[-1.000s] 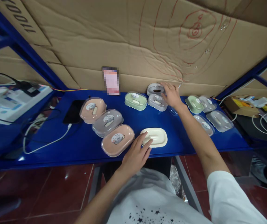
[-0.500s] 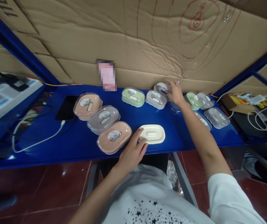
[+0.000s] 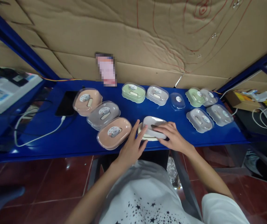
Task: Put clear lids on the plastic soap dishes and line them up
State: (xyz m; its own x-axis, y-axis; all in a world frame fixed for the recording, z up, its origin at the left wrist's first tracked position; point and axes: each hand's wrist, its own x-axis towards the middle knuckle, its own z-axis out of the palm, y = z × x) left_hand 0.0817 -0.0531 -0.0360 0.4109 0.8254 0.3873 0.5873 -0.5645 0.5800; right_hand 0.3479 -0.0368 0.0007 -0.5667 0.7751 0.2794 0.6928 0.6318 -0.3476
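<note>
Two hands met at the near edge of the blue shelf [image 3: 82, 140]. The right hand [image 3: 172, 138] lay palm down on a grey tray [image 3: 152, 130], fingers spread along its top and curled loosely over its near rim, holding it. That grey tray sat on top of a cream dish [image 3: 145, 138], of which only a sliver of the near-left rim showed. The left hand [image 3: 133, 146] rested just left of the pair, fingers open and extended, fingertips touching the left end of the tray and dish; it gripped nothing that could be made out.

Immediately left of the left hand stood a pink box [image 3: 114, 133] with a clear lid, touching a grey box [image 3: 103, 114] behind it, and a second pink box [image 3: 87, 101] further left and farther back. Along the far row stood a green box [image 3: 133, 92], a grey-lidded box [image 3: 157, 95] and a small clear lid [image 3: 177, 101]. To the right, well apart from the hands, four more boxes were grouped. A black phone [image 3: 66, 107] with a white cable [image 3: 37, 138] lay at the left. Cardboard [image 3: 147, 40] lined the back.
</note>
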